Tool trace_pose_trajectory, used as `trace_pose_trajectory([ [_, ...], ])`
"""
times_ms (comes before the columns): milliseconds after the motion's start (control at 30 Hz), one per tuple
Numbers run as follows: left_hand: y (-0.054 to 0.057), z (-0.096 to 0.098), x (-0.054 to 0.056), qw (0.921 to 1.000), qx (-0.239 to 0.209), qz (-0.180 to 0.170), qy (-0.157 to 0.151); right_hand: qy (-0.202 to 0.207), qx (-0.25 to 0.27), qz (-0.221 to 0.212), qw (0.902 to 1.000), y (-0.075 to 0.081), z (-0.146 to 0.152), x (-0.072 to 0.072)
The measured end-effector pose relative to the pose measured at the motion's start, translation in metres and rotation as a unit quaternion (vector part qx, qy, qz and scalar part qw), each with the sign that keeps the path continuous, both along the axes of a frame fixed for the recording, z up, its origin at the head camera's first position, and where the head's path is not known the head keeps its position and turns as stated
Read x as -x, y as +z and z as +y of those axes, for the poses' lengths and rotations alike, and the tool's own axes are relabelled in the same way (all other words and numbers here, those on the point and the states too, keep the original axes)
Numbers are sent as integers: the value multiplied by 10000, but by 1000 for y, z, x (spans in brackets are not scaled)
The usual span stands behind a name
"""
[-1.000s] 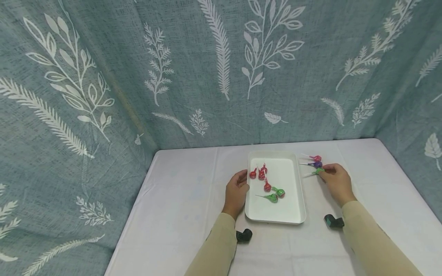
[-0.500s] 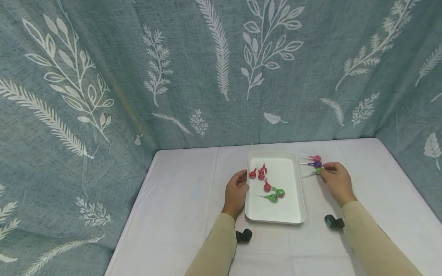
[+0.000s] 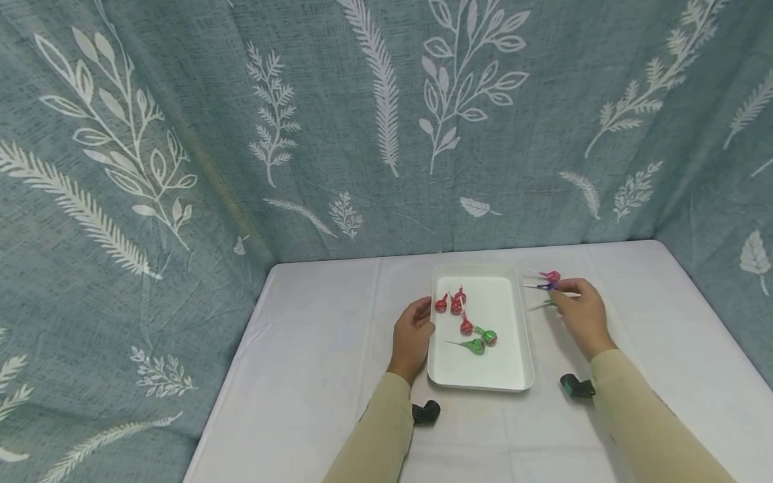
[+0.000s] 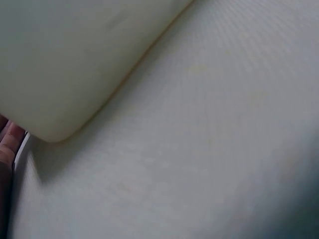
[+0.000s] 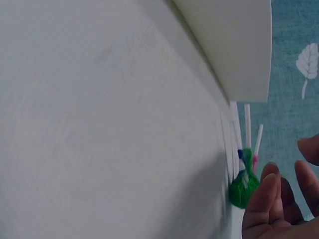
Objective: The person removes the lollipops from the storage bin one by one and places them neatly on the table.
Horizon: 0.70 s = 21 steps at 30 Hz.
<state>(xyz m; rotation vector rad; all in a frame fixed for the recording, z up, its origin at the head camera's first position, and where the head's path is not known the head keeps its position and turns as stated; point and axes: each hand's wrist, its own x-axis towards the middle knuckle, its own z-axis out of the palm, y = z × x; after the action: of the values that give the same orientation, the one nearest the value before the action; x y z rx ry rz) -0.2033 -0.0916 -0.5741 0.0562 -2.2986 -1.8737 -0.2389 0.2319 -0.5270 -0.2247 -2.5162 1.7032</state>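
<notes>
A white rectangular tray [image 3: 498,362] on the table carries several red lollipops [image 3: 466,327] and two green ones [image 3: 477,346]. My left hand [image 3: 413,339] holds the tray's left side, thumb at the rim; the left wrist view shows only a few of its fingers [image 4: 11,142] near a tray corner. Right of the tray lie a pink lollipop [image 3: 552,276], a purple lollipop [image 3: 547,286] and a green lollipop [image 5: 244,189], sticks toward the tray. My right hand [image 3: 581,314] hovers over the green one, fingertips by the purple one; its thumb and fingers stand apart.
A white cloth covers the table [image 3: 320,362]. A patterned blue-green curtain [image 3: 362,134] closes off the back and sides. Black wrist devices [image 3: 426,412] sit at both wrists, below the tray's level.
My right hand has shifted slightly left and away from me, from the green lollipop to the purple one. The left hand and tray have stayed put.
</notes>
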Motion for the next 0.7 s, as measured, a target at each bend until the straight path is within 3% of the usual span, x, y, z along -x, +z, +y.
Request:
trace_pose_trajectory([
  [400, 1, 1, 0, 10000, -77, -29, 52, 361, 84, 322, 9988, 9, -24, 0],
  [700, 0, 0, -1, 9999, -101, -45, 47, 664, 116, 226, 9975, 15, -40, -3],
])
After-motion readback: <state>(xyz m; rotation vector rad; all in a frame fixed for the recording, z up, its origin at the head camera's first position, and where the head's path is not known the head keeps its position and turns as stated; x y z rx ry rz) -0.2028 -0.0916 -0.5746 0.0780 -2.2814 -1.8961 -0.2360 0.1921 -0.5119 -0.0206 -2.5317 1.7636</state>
